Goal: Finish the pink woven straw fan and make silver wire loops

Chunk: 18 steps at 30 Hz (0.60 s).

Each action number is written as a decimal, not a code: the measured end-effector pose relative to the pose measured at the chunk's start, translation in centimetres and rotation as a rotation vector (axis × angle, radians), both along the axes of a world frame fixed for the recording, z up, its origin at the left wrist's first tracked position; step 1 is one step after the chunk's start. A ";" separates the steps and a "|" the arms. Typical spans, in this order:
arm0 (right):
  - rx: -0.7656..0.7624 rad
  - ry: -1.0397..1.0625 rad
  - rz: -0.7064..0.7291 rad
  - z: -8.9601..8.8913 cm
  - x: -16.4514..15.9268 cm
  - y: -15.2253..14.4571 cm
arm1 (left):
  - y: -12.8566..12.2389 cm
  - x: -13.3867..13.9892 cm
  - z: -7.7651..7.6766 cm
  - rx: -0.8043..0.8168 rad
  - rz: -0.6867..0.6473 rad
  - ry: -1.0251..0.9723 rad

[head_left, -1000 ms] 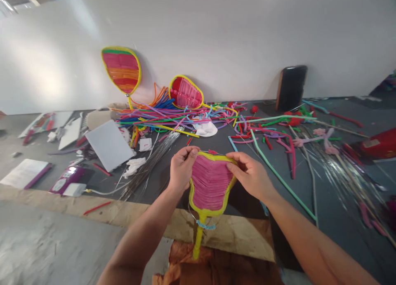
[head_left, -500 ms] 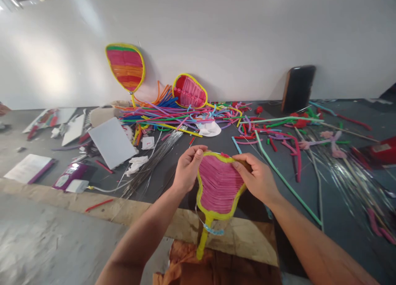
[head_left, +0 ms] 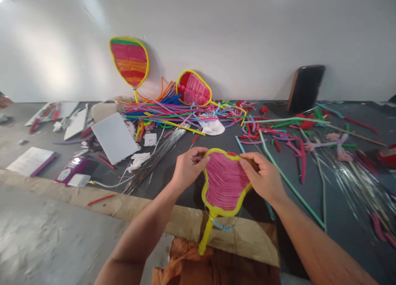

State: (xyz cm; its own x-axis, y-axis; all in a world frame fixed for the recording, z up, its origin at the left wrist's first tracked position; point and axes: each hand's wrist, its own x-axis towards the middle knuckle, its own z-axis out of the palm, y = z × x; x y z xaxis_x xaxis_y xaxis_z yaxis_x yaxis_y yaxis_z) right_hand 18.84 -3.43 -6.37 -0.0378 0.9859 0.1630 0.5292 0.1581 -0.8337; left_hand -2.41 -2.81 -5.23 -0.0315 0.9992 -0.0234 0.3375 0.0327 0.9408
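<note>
Between my hands is a hand fan (head_left: pixel 227 182) filled with rows of pink pipe cleaner and edged in yellow, its yellow handle (head_left: pixel 206 237) pointing down toward me. My left hand (head_left: pixel 192 167) pinches the upper left of the rim. On the upper right, the thumb and fingers of my right hand (head_left: pixel 261 175) grip the edge. A small red bit (head_left: pixel 232 154) shows on the top rim between them. Near the base of the handle hangs a light blue beaded strand (head_left: pixel 222 226) on a thin wire.
Two finished-looking fans, one striped (head_left: pixel 130 62) and one pink and red (head_left: pixel 194 88), lean at the wall. Loose pipe cleaners (head_left: pixel 173 111) lie heaped behind my hands. A phone (head_left: pixel 306 88) stands at the right back; a white card (head_left: pixel 115 138) and silver wires (head_left: pixel 154 157) lie left.
The fan and both hands shift slightly right in view, and its face tilts a little. My left thumb has come down from an upright pose onto the rim. The view itself also shifts slightly.
</note>
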 end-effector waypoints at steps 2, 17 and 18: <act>0.009 -0.018 0.025 0.0 0.0 -0.1 | -0.1 0.0 -0.2 0.094 0.012 0.194; 0.068 -0.079 0.127 0.1 0.2 -0.2 | 0.1 -0.2 -0.2 0.055 -0.015 0.258; 0.078 -0.077 0.131 0.1 0.2 -0.2 | 0.2 -0.2 -0.2 0.014 -0.011 0.193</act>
State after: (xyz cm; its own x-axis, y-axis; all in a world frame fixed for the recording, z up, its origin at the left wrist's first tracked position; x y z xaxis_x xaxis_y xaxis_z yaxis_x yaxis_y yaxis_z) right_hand 19.07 -3.60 -6.27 -0.1805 0.9562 0.2305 0.5613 0.2926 -0.7742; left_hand -2.65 -2.57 -5.44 -0.0233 0.9997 -0.0040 0.5117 0.0153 0.8590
